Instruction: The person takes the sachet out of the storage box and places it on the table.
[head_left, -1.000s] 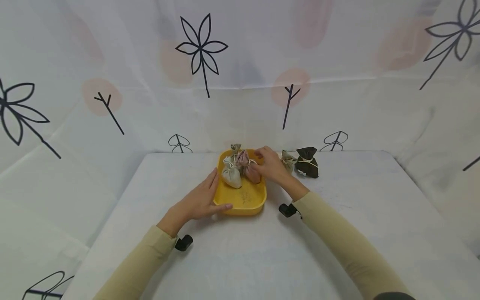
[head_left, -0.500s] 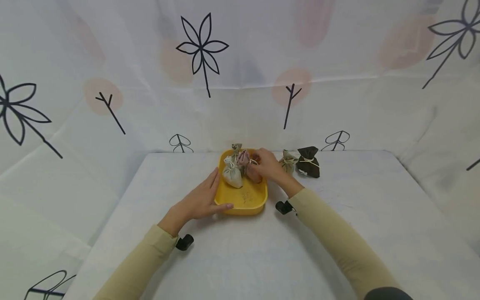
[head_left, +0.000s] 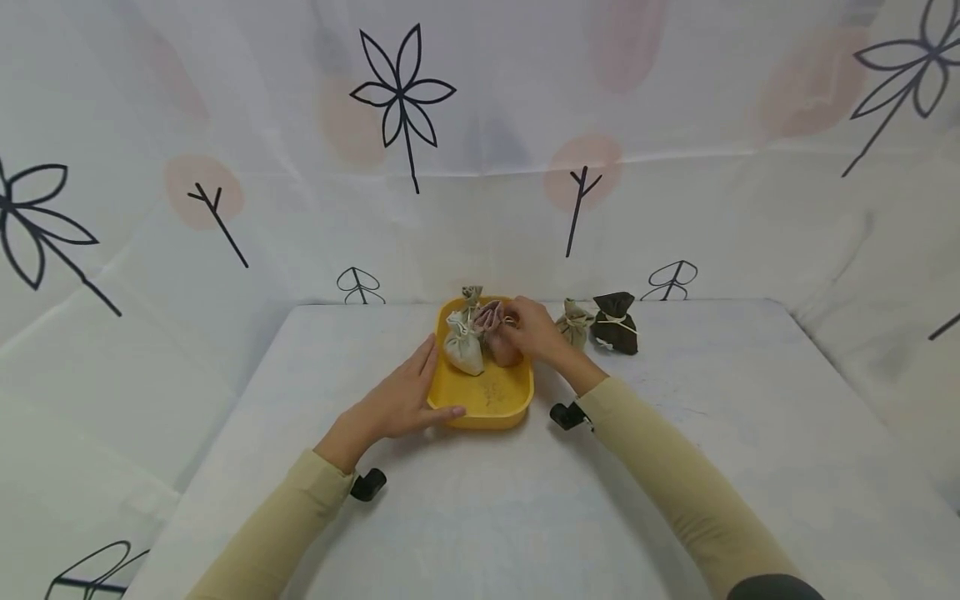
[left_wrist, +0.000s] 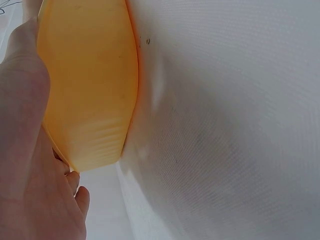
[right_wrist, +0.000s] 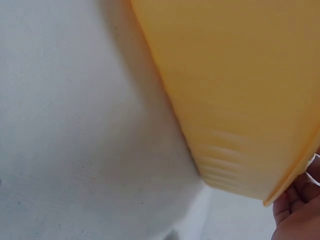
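My left hand (head_left: 397, 398) rests along the left side of a yellow plastic tray (head_left: 489, 422), fingers extended and the thumb over its near left corner. In the left wrist view the palm lies close to the tray's outer wall (left_wrist: 90, 85). My right hand (head_left: 542, 335) pinches the neck of a pink drawstring pouch (head_left: 502, 350) at the tray's right side; its fingertips are partly hidden. Beside that pouch a white drawstring pouch (head_left: 464, 357) leans in the tray. Behind them shows the patterned top of another pouch (head_left: 472, 293).
Right of the tray, a beige pouch (head_left: 575, 323) and a dark green pouch (head_left: 616, 325) stand on the white-covered table (head_left: 480, 517), near its back edge. A white cloth (head_left: 495, 217) printed with flowers and twigs hangs behind.
The pink pouch's gathered top has spread wider, and its pale cord shows less. My right hand has shifted slightly left and down. My left hand and the tray stay put.
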